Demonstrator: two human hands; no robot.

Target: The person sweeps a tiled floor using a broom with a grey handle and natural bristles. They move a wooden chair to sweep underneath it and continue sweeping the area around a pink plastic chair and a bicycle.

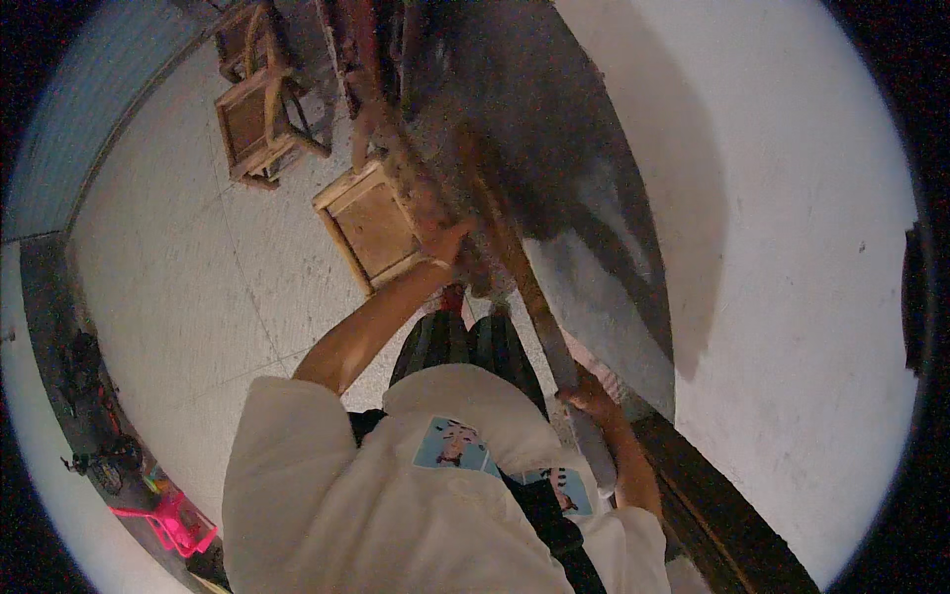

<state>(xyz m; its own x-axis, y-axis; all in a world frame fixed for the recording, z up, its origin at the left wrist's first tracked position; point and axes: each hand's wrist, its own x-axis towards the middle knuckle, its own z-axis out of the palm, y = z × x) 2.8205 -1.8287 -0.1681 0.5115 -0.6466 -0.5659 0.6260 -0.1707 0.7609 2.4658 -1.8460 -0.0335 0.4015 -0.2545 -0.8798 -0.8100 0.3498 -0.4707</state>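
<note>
A long, narrow wooden plank (527, 282) slants from the upper middle down to my right side. Its lower end is pale and lies along my forearm. My right hand (591, 392) is closed around this lower part. Farther forward, my left hand (450, 245) is closed on a long mottled brown wooden piece (406, 163), which runs up toward the far side. Blur and dim light hide how its fingers sit and whether the two wooden pieces join. Just left of that hand stands a small wooden chair (371, 223) with a square seat.
More wooden chairs (259, 124) stand at the far left on the pale tiled floor (188, 287). A white wall (792, 247) rises on the right, with a dark wooden beam (712, 505) low beside it. A pink plastic item (178, 522) and dark clutter (99, 426) line the left side.
</note>
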